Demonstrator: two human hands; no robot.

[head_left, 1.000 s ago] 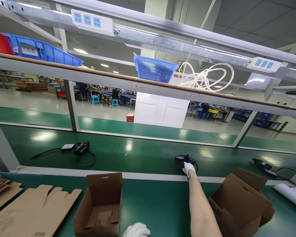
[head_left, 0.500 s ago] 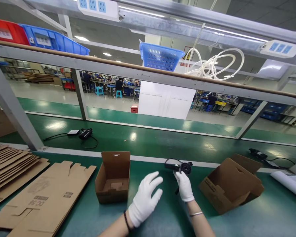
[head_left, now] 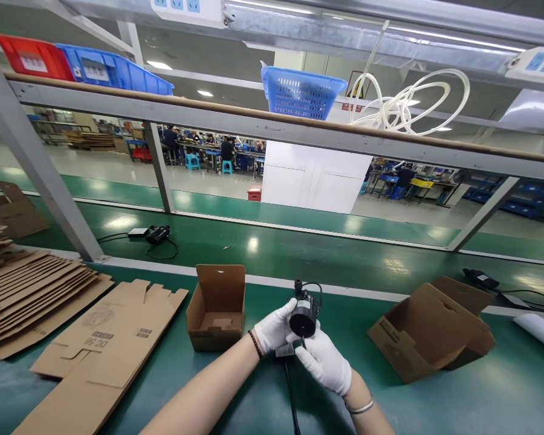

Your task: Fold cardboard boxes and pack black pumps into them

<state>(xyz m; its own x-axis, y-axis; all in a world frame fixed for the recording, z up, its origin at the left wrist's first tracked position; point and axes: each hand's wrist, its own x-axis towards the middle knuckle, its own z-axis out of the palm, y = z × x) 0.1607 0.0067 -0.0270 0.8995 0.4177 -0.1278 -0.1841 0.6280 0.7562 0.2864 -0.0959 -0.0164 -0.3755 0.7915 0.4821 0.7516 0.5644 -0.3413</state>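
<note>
Head view: both gloved hands meet over the green bench, just in front of the person. The left hand (head_left: 274,329) curls its fingers around the side of a small black pump (head_left: 303,315), and the right hand (head_left: 324,362) grips it from below and the right, so the pump is held between the two, raised off the bench. A thin black cord (head_left: 291,396) hangs from it toward the near edge, and a small tag sits just under the left fingers.

Just left of the hands stands an open box (head_left: 216,309), its flap upright. To the right, near but apart, a second box (head_left: 430,332) lies tipped on its side. Flat cardboard blanks (head_left: 97,338) lie on the bench at left, with a taller stack (head_left: 25,296) beyond them.

Past the white strip runs the green conveyor (head_left: 299,257); an adapter with cable (head_left: 156,234) lies on it at left, another (head_left: 480,279) at far right. On the shelf above sit a blue basket (head_left: 301,92), coiled white tubing (head_left: 408,106), a blue bin (head_left: 113,71) and a red bin (head_left: 34,57).
</note>
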